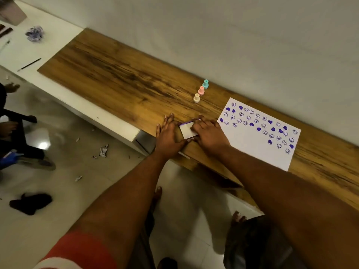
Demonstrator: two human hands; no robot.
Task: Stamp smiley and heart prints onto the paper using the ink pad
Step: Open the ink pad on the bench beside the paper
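My left hand (168, 133) lies flat on the wooden tabletop (120, 74), fingers straight and close together, pointing away from me. Its thumb reaches along the near edge of the ink pad (186, 130), touching it. My right hand (207, 131) sits on the other side of the pad with its fingers bent over the white lid and its far edge, gripping it, so the 2 hands are close together with the pad between them. A thin purple strip shows along the pad's far edge; I cannot tell whether the lid is fully down.

The pad rests on the tabletop near its front edge, just left of the paper (252, 150). The paper lies flat, its far half covered with purple smiley and heart prints (258, 123), its near half plain white.

Beyond my hands 3 stamps stand upright in a short slanting row, close to each other: the cream stamp (196, 98) nearest me, then the pink stamp (201, 90), then the teal stamp (205, 84) nearest the wall. None of them touches my hands or the paper.

Far to the left, on the white counter (58, 45), there is a crumpled ball of paper (35, 33) with purple marks and a pencil (29, 65). Small paper scraps (103, 151) lie on the floor below
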